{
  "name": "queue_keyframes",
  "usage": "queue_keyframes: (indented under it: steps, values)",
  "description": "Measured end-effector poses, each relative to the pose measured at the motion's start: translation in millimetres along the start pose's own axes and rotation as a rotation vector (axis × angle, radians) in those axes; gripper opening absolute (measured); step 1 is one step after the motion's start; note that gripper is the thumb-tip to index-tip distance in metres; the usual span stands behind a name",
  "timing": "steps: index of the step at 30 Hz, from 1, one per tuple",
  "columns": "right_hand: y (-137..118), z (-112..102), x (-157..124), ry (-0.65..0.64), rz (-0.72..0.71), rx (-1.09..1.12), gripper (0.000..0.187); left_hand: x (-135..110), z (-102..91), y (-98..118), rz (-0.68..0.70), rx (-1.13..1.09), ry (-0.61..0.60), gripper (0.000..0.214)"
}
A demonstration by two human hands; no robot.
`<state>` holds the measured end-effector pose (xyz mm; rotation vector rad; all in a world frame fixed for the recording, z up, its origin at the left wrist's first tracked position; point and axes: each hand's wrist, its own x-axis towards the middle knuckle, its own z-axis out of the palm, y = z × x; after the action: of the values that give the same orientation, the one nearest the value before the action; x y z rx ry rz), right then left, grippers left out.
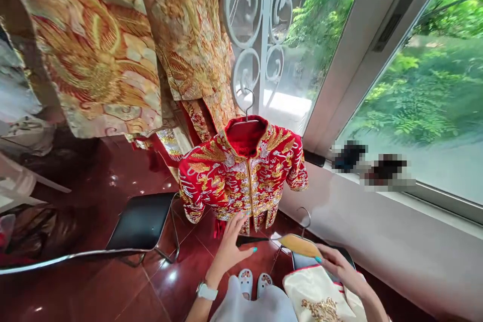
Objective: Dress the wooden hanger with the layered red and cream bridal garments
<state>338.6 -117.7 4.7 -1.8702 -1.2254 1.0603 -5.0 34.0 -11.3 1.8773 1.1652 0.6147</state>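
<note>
Just below a short-sleeved red jacket (pixel 241 181) with gold and silver embroidery, my left hand (pixel 232 244) is open, thumb and fingers apart. The jacket hangs upright from a thin hanger (pixel 247 103). A long thing with a broad tan end (pixel 300 245) and a dark narrow end, perhaps a clothes hanger, spans the space between my hands. My right hand (pixel 337 264) is closed on its tan end. The dark end lies at my left hand; whether they touch, I cannot tell. Under my right hand lies a cream cloth (pixel 313 289) with red edging and gold embroidery.
Gold embroidered garments (pixel 109 60) hang at upper left. A black chair (pixel 141 221) stands on the dark red tiled floor (pixel 181 282). Right of the jacket are a window (pixel 407 90) and its sill, with blurred-out items. A metal hook (pixel 306 214) rises behind the tan end.
</note>
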Motion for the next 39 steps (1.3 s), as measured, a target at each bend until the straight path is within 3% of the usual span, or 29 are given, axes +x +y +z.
queue_keyframes:
  steps: [4, 6, 9, 12, 15, 18, 23, 26, 31, 35, 39]
  values:
    - [-90, -2, 26, -0.177, -0.26, 0.044, 0.062, -20, -43.1, 15, -0.018, -0.13, 0.013, 0.034]
    - [-129, 11, 44, -0.137, -0.404, 0.075, 0.066, -30, -57.5, 18, -0.007, -0.138, 0.075, 0.033]
    - [-178, 30, 73, -0.002, -0.604, 0.11, 0.048, -36, -73.9, 28, 0.031, -0.119, 0.17, 0.034]
    - [-219, 34, 96, -0.005, -0.758, 0.187, 0.039, -27, -92.0, 43, 0.096, -0.087, 0.253, 0.035]
    - [-264, 18, 114, -0.066, -0.881, 0.279, 0.032, 0, -115.9, 62, 0.189, -0.08, 0.308, 0.04]
    - [-317, -3, 139, -0.064, -1.011, 0.276, 0.031, 43, -144.9, 81, 0.267, -0.112, 0.33, 0.051]
    - [-393, -21, 186, 0.084, -1.155, 0.155, 0.033, 112, -191.2, 104, 0.343, -0.201, 0.35, 0.06]
    - [-414, -24, 201, 0.204, -1.169, 0.108, 0.025, 134, -208.1, 112, 0.346, -0.23, 0.339, 0.062]
    - [-418, -20, 205, 0.329, -1.167, 0.12, 0.015, 150, -220.0, 115, 0.374, -0.19, 0.277, 0.054]
    - [-415, 2, 205, 0.382, -1.135, 0.075, 0.012, 150, -223.3, 95, 0.351, -0.173, 0.333, 0.054]
    - [-404, 18, 198, 0.505, -1.071, -0.053, 0.013, 134, -222.5, 73, 0.318, -0.14, 0.376, 0.055]
